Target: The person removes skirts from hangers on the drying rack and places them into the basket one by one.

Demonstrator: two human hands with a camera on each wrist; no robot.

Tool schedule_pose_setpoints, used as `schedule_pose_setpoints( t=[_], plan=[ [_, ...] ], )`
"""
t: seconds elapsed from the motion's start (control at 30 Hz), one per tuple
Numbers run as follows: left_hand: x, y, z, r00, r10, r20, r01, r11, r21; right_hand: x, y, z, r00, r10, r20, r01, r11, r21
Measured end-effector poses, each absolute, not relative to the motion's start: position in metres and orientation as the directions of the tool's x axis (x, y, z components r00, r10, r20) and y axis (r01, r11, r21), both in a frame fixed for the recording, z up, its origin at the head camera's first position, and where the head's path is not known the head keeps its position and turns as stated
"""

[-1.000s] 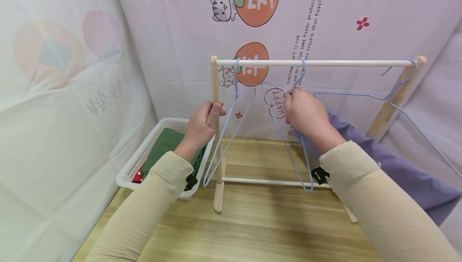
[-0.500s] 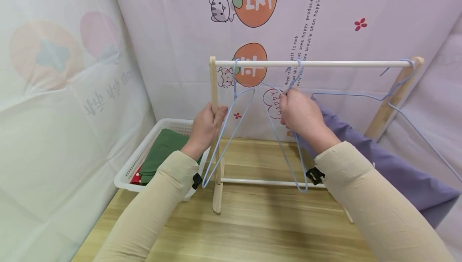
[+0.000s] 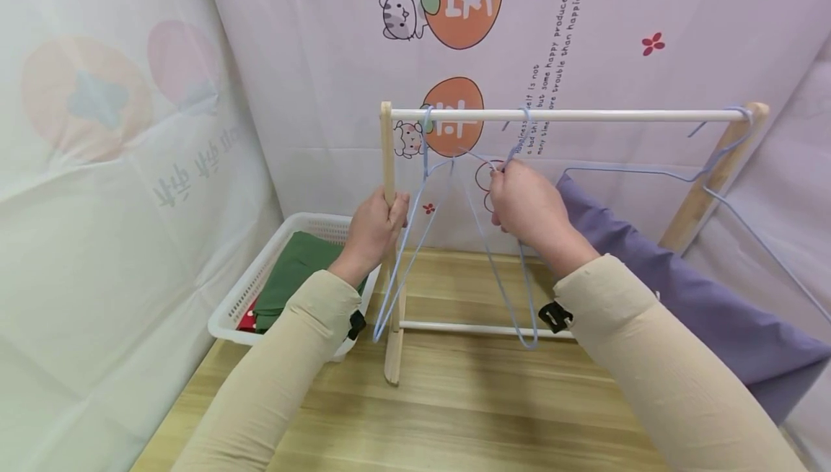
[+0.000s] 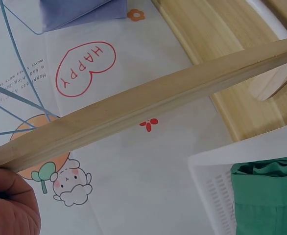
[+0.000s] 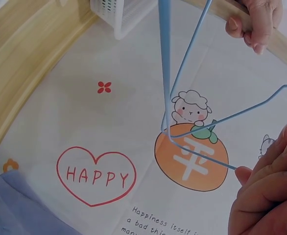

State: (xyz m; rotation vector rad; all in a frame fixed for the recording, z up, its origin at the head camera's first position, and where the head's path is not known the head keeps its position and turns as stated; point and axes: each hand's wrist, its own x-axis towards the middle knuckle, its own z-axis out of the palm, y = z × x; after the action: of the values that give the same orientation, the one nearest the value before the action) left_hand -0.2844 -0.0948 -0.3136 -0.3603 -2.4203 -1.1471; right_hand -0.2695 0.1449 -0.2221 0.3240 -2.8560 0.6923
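Observation:
My left hand [image 3: 376, 230] grips the wooden left post [image 4: 104, 110] of a small clothes rack, thumb on the near side. With my right hand [image 3: 529, 201] I pinch a blue wire hanger [image 3: 527, 299] near the base of its hook, which sits over the white top rod [image 3: 584, 115]. Another blue hanger [image 3: 425, 198] hangs close to the left post, between my hands. At the right end of the rod a third hanger [image 3: 630, 169] hangs beside purple cloth [image 3: 656, 299]; my right arm hides part of that cloth.
A white basket [image 3: 223, 324] with folded green cloth [image 3: 295, 266] and some red cloth [image 3: 247, 319] stands left of the rack. The rack's lower rod [image 3: 467, 328] runs above the wooden table [image 3: 454, 407]. Printed white sheets rise behind and at both sides.
My right hand has slid its hanger leftward along the rod, toward the hanger by the left post. My left hand has closed round that post.

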Motion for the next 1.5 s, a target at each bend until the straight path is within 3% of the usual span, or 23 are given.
schedule_pose_setpoints(
  t=[0.97,1.5],
  plan=[
    [-0.285,-0.091,-0.314,-0.867,0.024,0.497,0.395,0.642,0.657,-0.265,0.100,-0.222,-0.964,-0.198,0.179,-0.260,0.844,-0.469],
    [-0.286,-0.092,-0.316,-0.859,0.000,0.512,0.400,0.624,0.671,-0.262,0.081,-0.224,-0.935,-0.254,0.248,-0.348,0.793,-0.500]
  ],
)
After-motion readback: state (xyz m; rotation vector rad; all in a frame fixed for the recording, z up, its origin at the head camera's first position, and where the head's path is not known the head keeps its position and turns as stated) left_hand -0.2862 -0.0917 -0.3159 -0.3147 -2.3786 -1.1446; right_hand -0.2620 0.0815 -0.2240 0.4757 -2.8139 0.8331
